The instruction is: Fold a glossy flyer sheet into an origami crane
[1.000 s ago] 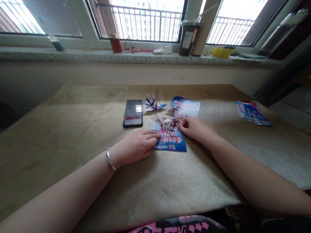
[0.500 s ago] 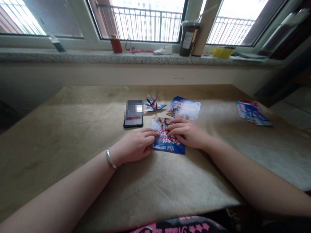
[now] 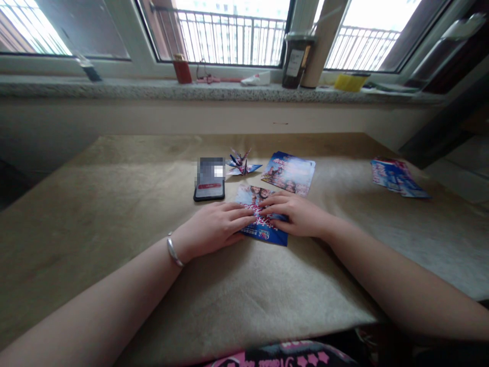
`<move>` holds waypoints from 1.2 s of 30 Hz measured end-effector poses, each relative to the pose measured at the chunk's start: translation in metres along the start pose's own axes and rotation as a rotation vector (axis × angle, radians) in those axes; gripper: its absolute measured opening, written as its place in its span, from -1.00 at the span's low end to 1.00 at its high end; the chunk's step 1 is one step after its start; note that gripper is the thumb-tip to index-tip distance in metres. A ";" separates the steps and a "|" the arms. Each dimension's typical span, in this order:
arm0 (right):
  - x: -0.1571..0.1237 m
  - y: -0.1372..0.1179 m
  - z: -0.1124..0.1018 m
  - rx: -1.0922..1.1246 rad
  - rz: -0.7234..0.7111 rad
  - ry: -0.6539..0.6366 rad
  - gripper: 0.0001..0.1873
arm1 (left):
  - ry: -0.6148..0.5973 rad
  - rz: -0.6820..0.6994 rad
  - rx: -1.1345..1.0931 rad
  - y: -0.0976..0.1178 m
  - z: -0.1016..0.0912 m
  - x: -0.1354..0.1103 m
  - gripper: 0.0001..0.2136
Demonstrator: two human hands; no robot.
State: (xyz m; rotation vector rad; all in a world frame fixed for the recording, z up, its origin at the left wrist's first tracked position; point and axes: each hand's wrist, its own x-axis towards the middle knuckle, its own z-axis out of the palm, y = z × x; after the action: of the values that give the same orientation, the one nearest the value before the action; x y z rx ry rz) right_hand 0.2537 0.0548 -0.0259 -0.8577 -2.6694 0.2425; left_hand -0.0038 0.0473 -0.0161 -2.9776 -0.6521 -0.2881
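A blue and pink printed sheet of paper [image 3: 263, 235] lies flat on the table between my hands. My left hand [image 3: 217, 224] rests on its left side with the fingers stretched out over the print. From the other side, my right hand [image 3: 296, 214] lies on the sheet, fingers spread and pointing left. Just behind the sheet are two folded paper cranes or one crane-like paper figure [image 3: 244, 165]; which of these I cannot tell. To the figure's right is a small stack of similar printed sheets [image 3: 292, 171].
A phone [image 3: 210, 183] with a blurred screen lies left of the folded figure. More printed papers [image 3: 399, 178] lie at the far right of the table [image 3: 114, 204]. Along the windowsill [image 3: 133, 89] stand a red container [image 3: 182, 70], a dark lidded cup [image 3: 295, 63] and a yellow item [image 3: 350, 82].
My left fingers have straightened and reach farther right over the sheet. The sheet has shifted slightly left and turned a little. My right hand has moved slightly, staying on the paper.
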 end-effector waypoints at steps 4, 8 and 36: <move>0.001 -0.006 0.000 0.005 -0.011 -0.006 -0.67 | 0.031 0.033 0.017 0.000 0.001 0.001 -0.71; 0.002 -0.010 -0.002 0.016 -0.022 -0.019 -0.68 | 0.061 0.029 0.031 0.002 -0.001 0.002 -0.81; -0.004 0.014 -0.007 0.385 -0.009 -0.112 -0.91 | 0.038 -0.047 -0.036 -0.001 0.000 0.001 -0.80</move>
State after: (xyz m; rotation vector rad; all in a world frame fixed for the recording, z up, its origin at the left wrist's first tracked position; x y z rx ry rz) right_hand 0.2671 0.0638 -0.0237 -0.7260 -2.5959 0.7927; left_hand -0.0034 0.0486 -0.0161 -2.9864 -0.7206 -0.3626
